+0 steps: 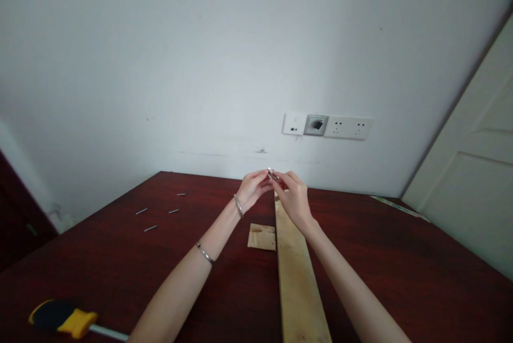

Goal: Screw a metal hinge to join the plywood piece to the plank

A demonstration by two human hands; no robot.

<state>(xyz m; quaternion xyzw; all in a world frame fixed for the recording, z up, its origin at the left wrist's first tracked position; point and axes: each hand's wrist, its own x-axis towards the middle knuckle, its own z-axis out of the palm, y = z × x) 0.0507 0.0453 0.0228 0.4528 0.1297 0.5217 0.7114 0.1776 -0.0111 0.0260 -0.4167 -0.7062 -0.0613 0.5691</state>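
My left hand and my right hand meet above the far end of a long wooden board. Both pinch a small, shiny metal piece between their fingertips; its exact kind is too small to make out. The board lies lengthwise on the dark red table, its far end partly covered by my right hand. Against its left side rests a small, flat, squarish piece of wood.
Several thin metal pins, like nails or screws, lie scattered at the left. A yellow-and-black screwdriver is at the front left, its shaft running behind my left forearm. Wall sockets sit above the table's back edge. A flat strip lies far right.
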